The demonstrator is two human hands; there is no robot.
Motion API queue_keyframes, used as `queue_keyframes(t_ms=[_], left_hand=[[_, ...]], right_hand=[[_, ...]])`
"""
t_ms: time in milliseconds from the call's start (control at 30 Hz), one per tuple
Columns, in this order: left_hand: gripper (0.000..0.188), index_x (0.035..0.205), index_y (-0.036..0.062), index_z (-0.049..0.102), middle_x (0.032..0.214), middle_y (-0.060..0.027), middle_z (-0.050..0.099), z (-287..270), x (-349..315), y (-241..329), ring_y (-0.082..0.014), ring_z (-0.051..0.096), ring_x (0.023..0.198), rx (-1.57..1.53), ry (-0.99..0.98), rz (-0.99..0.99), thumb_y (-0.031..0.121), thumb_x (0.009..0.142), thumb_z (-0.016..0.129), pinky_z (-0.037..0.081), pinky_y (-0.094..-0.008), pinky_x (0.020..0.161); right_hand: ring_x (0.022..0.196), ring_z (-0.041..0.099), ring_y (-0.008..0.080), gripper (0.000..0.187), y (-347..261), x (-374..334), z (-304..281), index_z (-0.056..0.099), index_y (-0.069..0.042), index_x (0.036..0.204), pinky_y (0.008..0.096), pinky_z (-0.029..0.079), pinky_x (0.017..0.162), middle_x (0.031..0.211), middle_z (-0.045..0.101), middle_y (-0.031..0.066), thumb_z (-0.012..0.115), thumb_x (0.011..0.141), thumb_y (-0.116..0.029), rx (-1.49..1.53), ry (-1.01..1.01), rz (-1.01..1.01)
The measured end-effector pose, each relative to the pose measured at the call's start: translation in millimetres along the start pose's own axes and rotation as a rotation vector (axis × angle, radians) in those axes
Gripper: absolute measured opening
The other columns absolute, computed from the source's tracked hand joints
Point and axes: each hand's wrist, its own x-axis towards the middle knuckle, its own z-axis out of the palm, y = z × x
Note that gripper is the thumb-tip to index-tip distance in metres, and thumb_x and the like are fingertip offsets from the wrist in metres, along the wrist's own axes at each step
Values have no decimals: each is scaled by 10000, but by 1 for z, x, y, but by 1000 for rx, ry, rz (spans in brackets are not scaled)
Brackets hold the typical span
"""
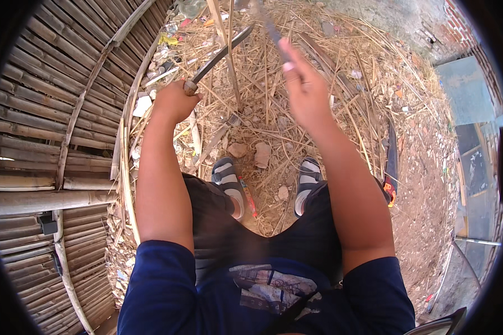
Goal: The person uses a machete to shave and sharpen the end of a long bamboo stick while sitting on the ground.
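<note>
My left hand (pixel 174 104) is closed around the handle of a long machete-like knife (pixel 222 54). Its dark, slightly curved blade points up and to the right, above the straw. Opposite it, my right hand (pixel 306 92) is raised, its fingers closed on a long, narrow grey thing (pixel 272 32). Motion smears that thing, so its kind is unclear; its far end runs out of the top of the picture. The blade's tip and the grey thing are apart. An upright split bamboo strip (pixel 229 56) passes beside the blade.
Bamboo slats form a wall (pixel 44 106) on the left. Straw and bamboo splinters (pixel 262 84) litter the ground before my sandalled feet (pixel 227 177). A saw (pixel 390 162) with an orange-and-black handle lies at right. Bluish panels (pixel 468 92) lean against the right wall.
</note>
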Motion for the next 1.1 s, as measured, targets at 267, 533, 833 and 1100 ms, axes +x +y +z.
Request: queue_keyframes(t_ms=[267,533,833,1100], left_hand=[[461,1109,8,677,1023,-192,708,-6,-6,1,-328,679,929,-8,9,-3,351,821,786,521,-419,827],[639,1295,18,629,1145,-210,710,-2,-2,7,-371,676,1074,18,-25,-22,448,838,753,530,-438,931],[547,1166,18,683,1076,-200,722,-11,-12,18,-368,683,1042,51,-68,-35,451,837,752,533,-440,919],[609,1255,4,654,1101,-228,711,0,-2,6,-376,680,1047,-6,-47,-39,423,828,767,534,-445,910]], right_hand=[[597,542,89,423,-14,6,6,523,-248,1482,288,468,563,992,735,79,515,1059,-242,15,-56,107],[560,540,97,433,5,1,-1,506,-244,1495,292,480,566,921,719,66,507,1062,-240,123,33,-32],[594,581,131,444,24,4,23,507,-260,1491,319,491,593,883,711,104,526,1049,-224,-58,29,-109],[584,528,81,425,-7,1,1,506,-259,1494,281,465,565,950,705,60,499,1070,-258,114,-9,29]])
